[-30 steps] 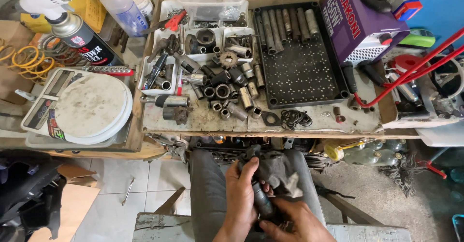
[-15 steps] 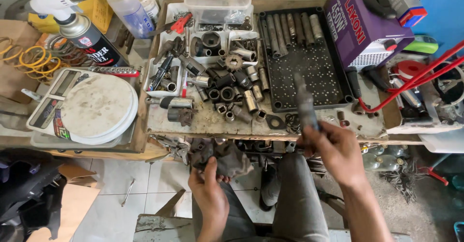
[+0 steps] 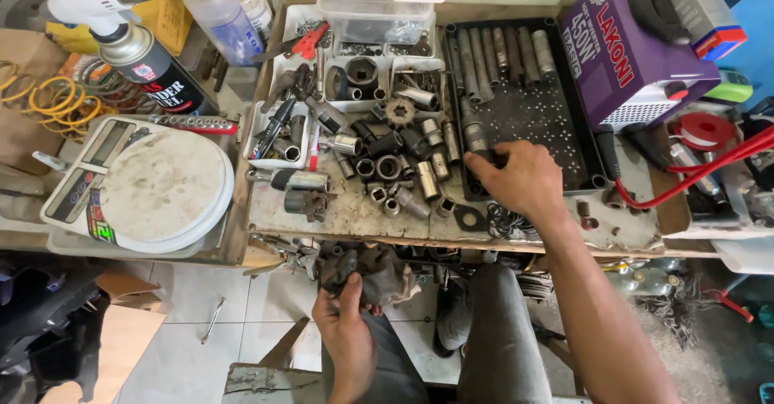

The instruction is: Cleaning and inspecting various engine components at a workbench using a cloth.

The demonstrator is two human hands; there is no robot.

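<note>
sockets (image 3: 387, 166) crowd the bench (tray (image 3: 536, 110) half bare).

A workbench (image 3: 363, 210) runs across the room, crowded with parts. At its middle lies a heap of sockets (image 3: 387, 158); right of that sits a perforated tray (image 3: 532, 106) with long sockets (image 3: 500, 49) lined along its far edge. Left of the heap stands a kitchen scale (image 3: 141, 186), a spray can (image 3: 149, 65) behind it. A boxy machine (image 3: 637, 49) sits at the far right.
</note>
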